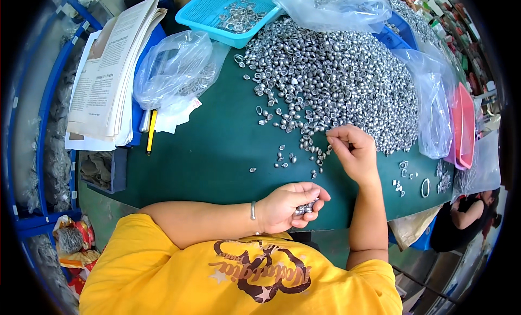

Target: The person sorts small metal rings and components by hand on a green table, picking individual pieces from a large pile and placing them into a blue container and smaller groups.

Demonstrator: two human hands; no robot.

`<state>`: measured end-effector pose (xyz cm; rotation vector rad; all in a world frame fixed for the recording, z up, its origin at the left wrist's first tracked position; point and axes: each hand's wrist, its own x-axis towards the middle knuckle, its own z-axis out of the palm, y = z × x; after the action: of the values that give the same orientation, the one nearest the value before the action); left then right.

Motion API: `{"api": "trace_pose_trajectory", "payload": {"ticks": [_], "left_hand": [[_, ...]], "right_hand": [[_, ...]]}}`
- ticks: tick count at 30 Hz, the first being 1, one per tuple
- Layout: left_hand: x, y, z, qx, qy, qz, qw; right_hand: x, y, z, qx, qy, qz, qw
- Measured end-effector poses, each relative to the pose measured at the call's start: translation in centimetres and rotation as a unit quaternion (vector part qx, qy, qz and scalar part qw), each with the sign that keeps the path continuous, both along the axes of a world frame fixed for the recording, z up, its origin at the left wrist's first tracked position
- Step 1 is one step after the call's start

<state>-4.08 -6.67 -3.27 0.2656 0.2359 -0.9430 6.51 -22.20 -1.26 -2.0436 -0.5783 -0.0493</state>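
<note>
A big heap of small silver metal pieces [331, 70], rounded and cup-like, spreads over the green tabletop [206, 157]. Close to the table's front edge, my left hand [285, 206] is cupped with its fingers curled round several silver pieces [305, 208]. My right hand [353, 149] is at the heap's near edge, thumb and forefinger pinched together at one of the small pieces; the other fingers are folded in. Between my hands and the heap lie several loose pieces [282, 157].
A turquoise basket [190, 13] with metal parts stands at the back. To the left are a plastic bag [173, 65], a newspaper stack [103, 81] and a yellow pen-like tool [151, 133]. Rings [425, 188], a clear bag [434, 114] and a red tray [464, 125] lie right. Another person [469, 214] sits beyond.
</note>
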Motion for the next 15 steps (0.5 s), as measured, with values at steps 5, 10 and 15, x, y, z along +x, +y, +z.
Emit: {"api": "trace_pose_trajectory", "payload": {"ticks": [5,10,15], "left_hand": [[0.0,-0.3,-0.1,0.014,-0.009,-0.066,0.998],[-0.4,0.0,0.1,0.03,-0.015,-0.106,0.994],[-0.3,-0.3,0.1,0.029,-0.007,-0.106,0.994]], "right_hand": [[-0.8,0.8,0.4,-0.063,-0.067,0.124,0.988],[-2.2,3.4,0.6,-0.138,-0.125,0.153,0.971],[-2.4,4.4,-0.2,-0.177,-0.176,0.113,0.962]]}}
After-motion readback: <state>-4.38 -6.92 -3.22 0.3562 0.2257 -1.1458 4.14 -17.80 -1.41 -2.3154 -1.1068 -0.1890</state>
